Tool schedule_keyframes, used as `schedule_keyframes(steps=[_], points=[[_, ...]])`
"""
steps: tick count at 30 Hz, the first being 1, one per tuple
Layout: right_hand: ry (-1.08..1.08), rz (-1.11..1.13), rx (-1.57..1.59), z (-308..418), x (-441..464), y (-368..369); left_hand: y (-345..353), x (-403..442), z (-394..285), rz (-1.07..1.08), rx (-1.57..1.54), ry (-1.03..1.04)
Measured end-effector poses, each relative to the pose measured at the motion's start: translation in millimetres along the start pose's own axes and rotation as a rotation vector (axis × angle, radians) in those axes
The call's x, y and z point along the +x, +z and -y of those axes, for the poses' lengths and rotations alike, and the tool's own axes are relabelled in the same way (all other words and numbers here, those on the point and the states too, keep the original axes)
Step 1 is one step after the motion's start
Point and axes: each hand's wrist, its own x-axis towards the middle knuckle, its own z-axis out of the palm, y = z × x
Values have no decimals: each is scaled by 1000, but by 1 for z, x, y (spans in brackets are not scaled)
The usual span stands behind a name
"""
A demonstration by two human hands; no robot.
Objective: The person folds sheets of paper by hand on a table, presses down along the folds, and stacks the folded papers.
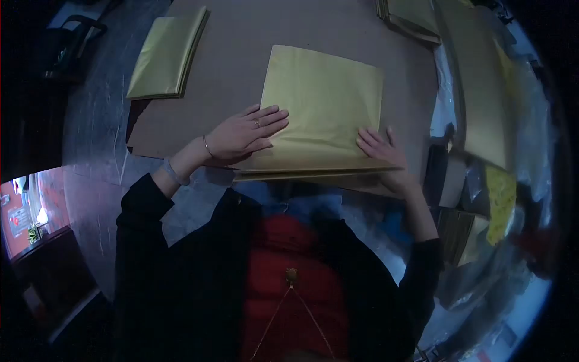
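Observation:
A gold sheet stack point(325, 96) lies on the brown board in front of me, its folded layers showing along the near edge. My left hand point(250, 131) rests flat on its left side, fingers stretched out and pointing right; it wears a ring, with a bracelet and a band at the wrist. On the right side, my right hand point(381, 151) has its fingers spread over the gold surface, with the lower palm partly hidden by the near edge. Neither hand is closed around anything.
Another folded gold stack point(166, 57) lies at the board's upper left. More gold sheets point(413, 18) are at the upper right. Beyond the brown board point(229, 66), large gold sheets point(482, 96), clear plastic and a yellow piece point(500, 202) stand along the right.

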Motion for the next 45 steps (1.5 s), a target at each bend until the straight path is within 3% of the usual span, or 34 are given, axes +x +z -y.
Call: schedule_keyframes(steps=[2,3,4,5,7,8,10,11,12,14,21,23,24,26,29,42,44,45], points=[[118,-159,327,0,-1,4,-2,-5,13,-45,-149,27],[121,-158,327,1,-6,7,-3,-9,18,-97,-274,48],[326,-189,515,-2,-12,14,-8,-6,13,-62,-466,-198],[432,-202,609,-3,-12,22,0,-8,17,-61,-462,-192],[673,-302,833,-3,-7,36,18,-12,28,-370,-761,-230],[744,-342,899,-3,-3,36,20,-11,26,-367,-757,-224],[839,-477,913,17,16,11,14,2,1,-559,-698,-386],[864,-568,860,28,27,-2,3,12,-15,-527,-769,-649],[875,-575,861,30,33,-5,8,17,-21,-519,-769,-639],[972,-646,871,32,43,-8,23,25,-28,-703,-358,-753],[1016,-593,648,32,51,10,19,39,-29,-688,-306,-839],[731,-780,415,29,49,17,18,43,-27,-667,-274,-858],[745,-780,411,29,47,17,19,44,-27,-650,-240,-885],[840,-530,409,32,47,9,24,43,-26,-665,-244,-857],[930,-481,357,35,53,2,22,45,-26,-669,-288,-895],[858,-596,237,33,54,11,14,47,-26,-586,-189,-898],[924,-481,265,35,56,3,10,46,-27,-517,19,-812],[919,-482,266,34,57,4,3,51,-28,-588,36,-721]])
